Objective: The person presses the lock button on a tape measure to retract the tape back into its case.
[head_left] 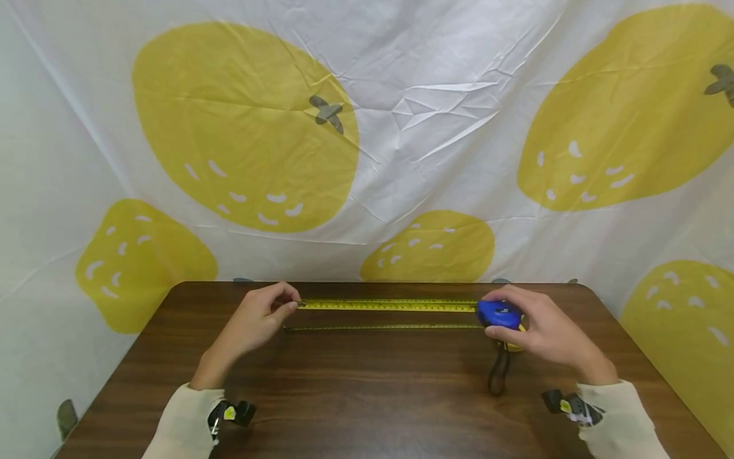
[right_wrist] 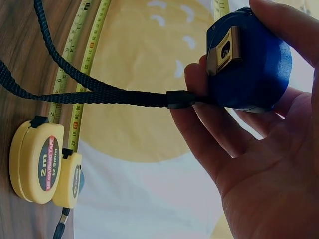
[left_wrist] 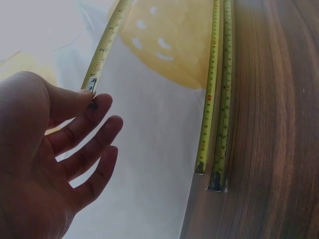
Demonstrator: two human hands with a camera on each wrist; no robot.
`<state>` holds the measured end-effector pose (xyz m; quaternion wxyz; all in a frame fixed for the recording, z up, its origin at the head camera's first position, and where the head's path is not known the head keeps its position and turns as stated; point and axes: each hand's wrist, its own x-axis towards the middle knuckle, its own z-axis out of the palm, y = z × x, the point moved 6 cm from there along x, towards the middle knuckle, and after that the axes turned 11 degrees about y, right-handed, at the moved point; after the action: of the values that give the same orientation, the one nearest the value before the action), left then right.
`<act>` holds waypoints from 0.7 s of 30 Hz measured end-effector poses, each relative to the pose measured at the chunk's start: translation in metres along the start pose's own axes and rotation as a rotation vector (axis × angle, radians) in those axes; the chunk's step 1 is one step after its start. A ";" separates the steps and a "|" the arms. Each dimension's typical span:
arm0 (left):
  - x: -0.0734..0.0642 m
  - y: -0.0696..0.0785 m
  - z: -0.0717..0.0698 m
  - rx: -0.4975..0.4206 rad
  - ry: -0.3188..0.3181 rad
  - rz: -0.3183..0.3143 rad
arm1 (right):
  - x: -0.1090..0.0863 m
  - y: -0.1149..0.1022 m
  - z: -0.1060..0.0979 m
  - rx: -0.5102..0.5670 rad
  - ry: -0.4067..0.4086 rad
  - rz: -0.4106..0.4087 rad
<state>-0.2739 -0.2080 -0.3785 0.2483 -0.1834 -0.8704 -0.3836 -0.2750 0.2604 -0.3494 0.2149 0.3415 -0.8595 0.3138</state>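
Observation:
My left hand [head_left: 260, 322] pinches the metal hook end of a yellow tape blade [left_wrist: 105, 47] between thumb and index finger; the other fingers are spread in the left wrist view. My right hand [head_left: 539, 328] grips the blue tape measure [head_left: 497, 314], whose metal belt clip [right_wrist: 228, 51] and dark wrist strap [right_wrist: 124, 96] show in the right wrist view. Its blade stretches between both hands, raised over the table. Below lie two yellow tape measures: one marked 2 m [right_wrist: 24, 169] and a narrower-looking one [right_wrist: 63, 184]. Their drawn-out blades [left_wrist: 225, 104] run side by side.
The brown wooden table [head_left: 355, 395] has rounded far corners. Directly behind it hangs a white cloth [head_left: 424, 185] printed with large yellow fruit. A small wrist camera [head_left: 245, 413] is strapped to the left sleeve, another [head_left: 553, 401] to the right.

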 end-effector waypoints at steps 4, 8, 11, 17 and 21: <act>0.000 0.002 0.003 0.003 -0.016 -0.005 | 0.000 -0.002 0.002 0.009 -0.008 -0.001; 0.000 0.001 0.007 0.007 -0.034 -0.018 | 0.000 -0.003 0.005 0.024 -0.016 0.015; 0.000 0.002 0.009 0.008 -0.043 -0.016 | 0.000 -0.004 0.007 0.030 -0.017 0.016; -0.001 0.004 0.011 -0.004 -0.047 -0.005 | 0.001 -0.005 0.011 0.033 -0.017 0.008; -0.002 0.006 0.012 -0.017 -0.055 -0.004 | 0.001 -0.006 0.013 0.031 -0.023 0.013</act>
<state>-0.2725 -0.1955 -0.3829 0.2217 -0.1941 -0.8741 -0.3862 -0.2732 0.2471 -0.3554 0.1978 0.3429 -0.8590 0.3246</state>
